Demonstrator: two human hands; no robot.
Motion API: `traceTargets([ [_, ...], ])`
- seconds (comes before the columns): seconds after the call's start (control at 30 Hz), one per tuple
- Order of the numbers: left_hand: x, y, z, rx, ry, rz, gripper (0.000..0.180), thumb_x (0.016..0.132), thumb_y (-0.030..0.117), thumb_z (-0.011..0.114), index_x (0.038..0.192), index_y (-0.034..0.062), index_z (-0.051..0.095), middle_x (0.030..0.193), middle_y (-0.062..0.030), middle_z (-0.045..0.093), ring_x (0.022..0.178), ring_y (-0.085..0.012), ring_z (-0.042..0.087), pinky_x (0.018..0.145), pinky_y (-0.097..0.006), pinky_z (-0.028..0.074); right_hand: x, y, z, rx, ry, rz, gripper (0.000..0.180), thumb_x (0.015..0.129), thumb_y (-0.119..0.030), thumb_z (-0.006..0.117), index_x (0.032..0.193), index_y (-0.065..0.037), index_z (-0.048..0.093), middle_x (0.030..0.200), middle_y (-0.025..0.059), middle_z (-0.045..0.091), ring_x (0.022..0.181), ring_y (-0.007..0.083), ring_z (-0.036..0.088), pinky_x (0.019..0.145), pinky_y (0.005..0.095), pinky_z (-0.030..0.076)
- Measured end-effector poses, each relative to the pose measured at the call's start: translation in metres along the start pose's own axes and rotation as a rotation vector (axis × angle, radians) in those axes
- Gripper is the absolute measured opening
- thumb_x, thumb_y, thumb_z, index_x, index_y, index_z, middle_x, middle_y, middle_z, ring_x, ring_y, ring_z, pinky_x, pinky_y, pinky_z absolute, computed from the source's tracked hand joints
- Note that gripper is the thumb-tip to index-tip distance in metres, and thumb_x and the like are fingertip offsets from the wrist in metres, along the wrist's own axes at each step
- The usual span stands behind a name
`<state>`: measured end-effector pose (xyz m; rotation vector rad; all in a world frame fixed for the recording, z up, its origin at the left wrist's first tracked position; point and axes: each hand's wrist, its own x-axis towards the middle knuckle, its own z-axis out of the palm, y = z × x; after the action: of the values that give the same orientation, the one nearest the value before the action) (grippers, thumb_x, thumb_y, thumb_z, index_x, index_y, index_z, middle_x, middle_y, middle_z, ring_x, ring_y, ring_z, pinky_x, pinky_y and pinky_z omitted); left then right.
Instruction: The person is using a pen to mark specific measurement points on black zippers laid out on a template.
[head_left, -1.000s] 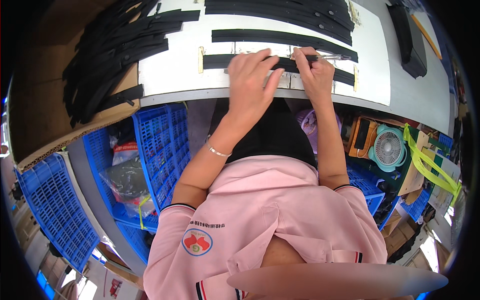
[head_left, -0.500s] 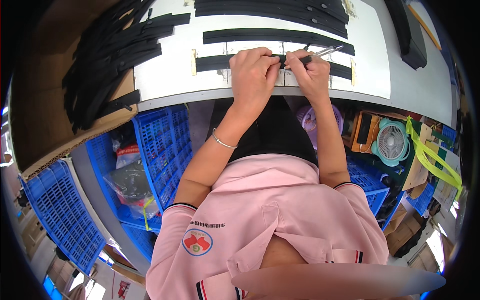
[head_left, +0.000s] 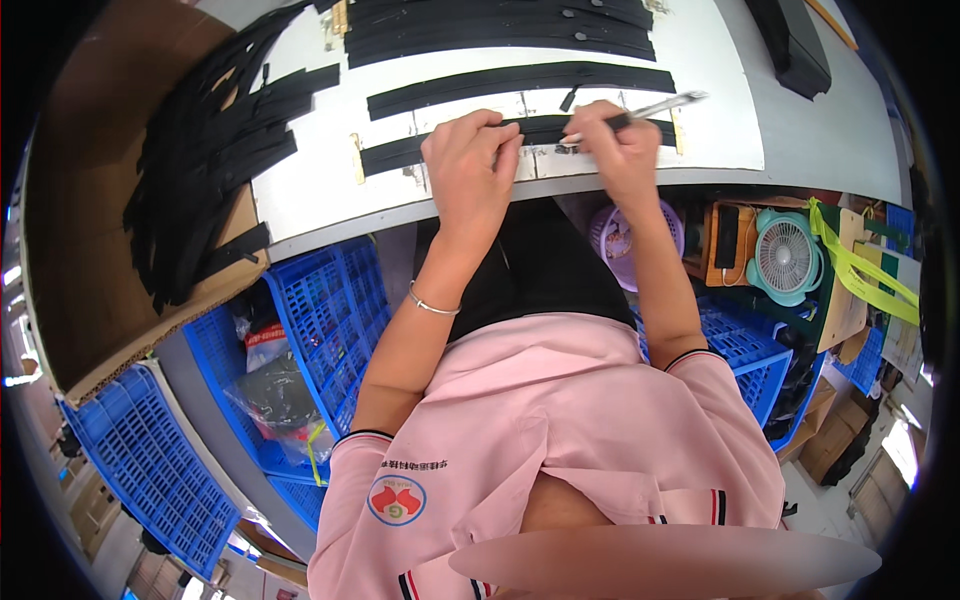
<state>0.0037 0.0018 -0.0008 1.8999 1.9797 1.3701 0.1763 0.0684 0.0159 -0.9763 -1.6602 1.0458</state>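
Observation:
A black zipper (head_left: 395, 157) lies lengthwise on a white board (head_left: 715, 140) near the table's front edge. My left hand (head_left: 468, 170) is closed over its middle, thumb and curled fingers at the tape. My right hand (head_left: 622, 150) grips a clear-barrelled pen (head_left: 662, 106), slanting up to the right; it is slightly blurred, its tip low beside the zipper. Dark marks and thin lines show on the board around the hands. Just beyond lies another black zipper (head_left: 450, 92), with a small pull (head_left: 568, 99) hanging toward me.
More black zippers (head_left: 480, 30) lie side by side at the back. On the left a cardboard box (head_left: 85, 200) holds a heap of black zippers (head_left: 200, 190). Blue crates (head_left: 330, 310) stand below the table; a turquoise fan (head_left: 785, 257) is at the right. A black object (head_left: 790, 50) sits back right.
The view has shifted, so the board sits further left and is tilted. My right hand has moved away from my left along the zipper, pen still in it.

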Motion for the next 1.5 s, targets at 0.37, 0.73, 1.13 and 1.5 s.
traceTargets([
  [0.37,0.001,0.004,-0.001,0.048,-0.058,-0.005,0.011,0.084,0.01,0.081,0.094,0.0094,0.079,0.107,-0.0019,0.073,0.1,-0.0205,0.064,0.094,-0.035,0.043,0.003,0.022,-0.065,-0.126,0.251,0.165,0.022,0.101,-0.017,0.066,0.09,0.001,0.074,0.074,0.0011,0.067,0.068,0.0057,0.056,0.061,0.0225,0.043],
  [0.73,0.03,0.053,0.063,-0.162,-0.13,0.147,0.013,0.081,0.009,0.08,0.094,0.0075,0.079,0.106,-0.0038,0.073,0.101,-0.0245,0.064,0.091,-0.037,0.046,0.004,0.028,-0.065,-0.094,0.195,0.122,0.021,0.099,-0.015,0.069,0.092,0.004,0.075,0.079,0.0038,0.074,0.067,0.0065,0.063,0.061,0.0232,0.049],
  [1.13,0.024,0.052,0.077,-0.105,-0.144,0.178,0.012,0.079,0.012,0.082,0.09,0.0083,0.079,0.105,-0.0005,0.072,0.102,-0.0242,0.062,0.093,-0.038,0.044,0.003,0.029,-0.063,-0.204,0.213,0.052,0.024,0.096,-0.016,0.07,0.084,0.004,0.073,0.078,0.0064,0.075,0.062,0.0127,0.066,0.057,0.0268,0.048],
  [1.5,0.03,0.053,0.072,-0.077,-0.17,0.173,0.014,0.079,0.012,0.082,0.092,0.008,0.078,0.109,-0.0028,0.071,0.106,-0.0269,0.061,0.094,-0.04,0.043,0.0,0.039,-0.072,-0.287,0.091,-0.038,0.021,0.093,-0.016,0.07,0.081,0.0,0.072,0.066,0.0085,0.067,0.055,0.0177,0.061,0.054,0.0326,0.045],
])
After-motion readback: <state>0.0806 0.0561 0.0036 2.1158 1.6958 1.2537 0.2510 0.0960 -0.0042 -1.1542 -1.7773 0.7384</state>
